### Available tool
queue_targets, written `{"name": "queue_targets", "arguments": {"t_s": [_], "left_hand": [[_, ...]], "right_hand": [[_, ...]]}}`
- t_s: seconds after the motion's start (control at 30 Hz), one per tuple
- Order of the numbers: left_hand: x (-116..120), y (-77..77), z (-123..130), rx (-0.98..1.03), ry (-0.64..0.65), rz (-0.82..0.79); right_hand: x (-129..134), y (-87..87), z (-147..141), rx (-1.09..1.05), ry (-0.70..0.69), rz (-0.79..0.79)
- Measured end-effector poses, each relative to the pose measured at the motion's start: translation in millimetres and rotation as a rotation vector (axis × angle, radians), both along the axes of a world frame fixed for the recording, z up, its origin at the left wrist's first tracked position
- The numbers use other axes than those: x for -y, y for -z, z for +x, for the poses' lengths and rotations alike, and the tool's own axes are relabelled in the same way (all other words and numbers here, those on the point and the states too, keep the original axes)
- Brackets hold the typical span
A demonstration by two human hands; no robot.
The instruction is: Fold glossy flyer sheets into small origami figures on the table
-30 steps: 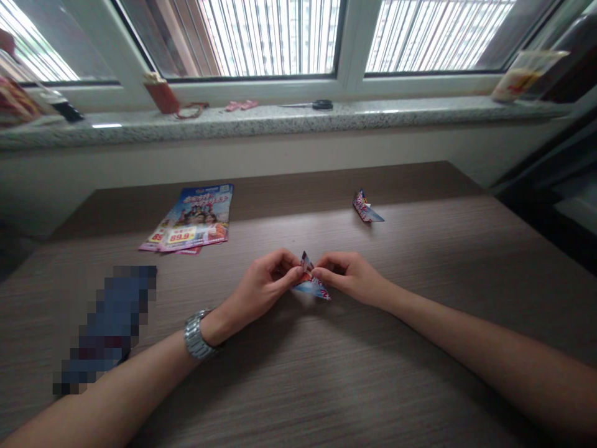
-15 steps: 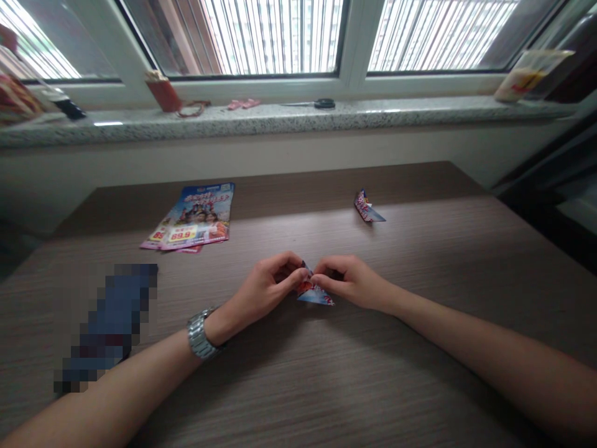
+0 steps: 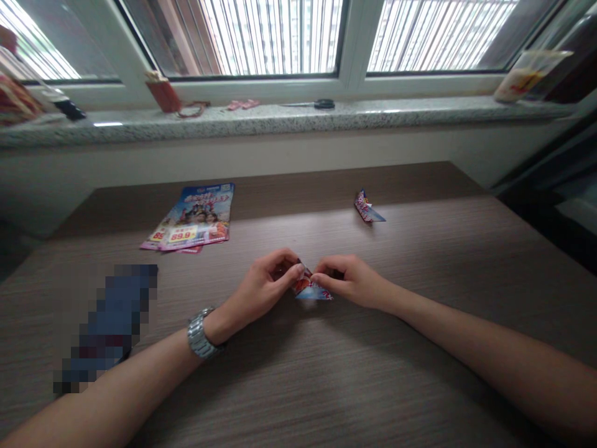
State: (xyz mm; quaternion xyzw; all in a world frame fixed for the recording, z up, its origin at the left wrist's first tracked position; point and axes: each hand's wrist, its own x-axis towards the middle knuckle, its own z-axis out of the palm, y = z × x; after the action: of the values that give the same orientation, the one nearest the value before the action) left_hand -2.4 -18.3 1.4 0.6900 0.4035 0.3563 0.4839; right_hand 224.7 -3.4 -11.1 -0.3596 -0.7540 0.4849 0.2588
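Observation:
A small piece of folded printed paper (image 3: 313, 292), red, white and light blue, sits between my two hands just above the wooden table (image 3: 298, 386). My left hand (image 3: 275, 277), with a metal watch (image 3: 201, 334) on its wrist, pinches the paper's left side between thumb and fingers. On the other side, my right hand (image 3: 349, 280) grips the upper right part with thumb and forefinger. My fingers cover some of the folds. Farther back to the right lies another folded paper piece (image 3: 366, 208) with a similar print.
Several glossy flyers (image 3: 198, 214) lie overlapped at the back left. A pixelated dark blue object (image 3: 112, 323) is beside my left forearm. On the stone windowsill (image 3: 261, 124) are scissors (image 3: 321, 104), a red box (image 3: 163, 93) and a plastic cup (image 3: 527, 78).
My left hand has shifted slightly left and up along the paper, and the paper has moved a little with it. My right hand stays nearly in place.

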Motion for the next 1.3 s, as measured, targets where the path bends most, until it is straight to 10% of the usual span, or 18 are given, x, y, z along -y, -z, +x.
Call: {"name": "queue_targets", "arguments": {"t_s": [1.3], "left_hand": [[-6.1, -2.1, -7.9, -0.035, -0.141, 0.052]], "right_hand": [[-8.1, 2.0, 12.4, 0.123, -0.021, 0.385]]}}
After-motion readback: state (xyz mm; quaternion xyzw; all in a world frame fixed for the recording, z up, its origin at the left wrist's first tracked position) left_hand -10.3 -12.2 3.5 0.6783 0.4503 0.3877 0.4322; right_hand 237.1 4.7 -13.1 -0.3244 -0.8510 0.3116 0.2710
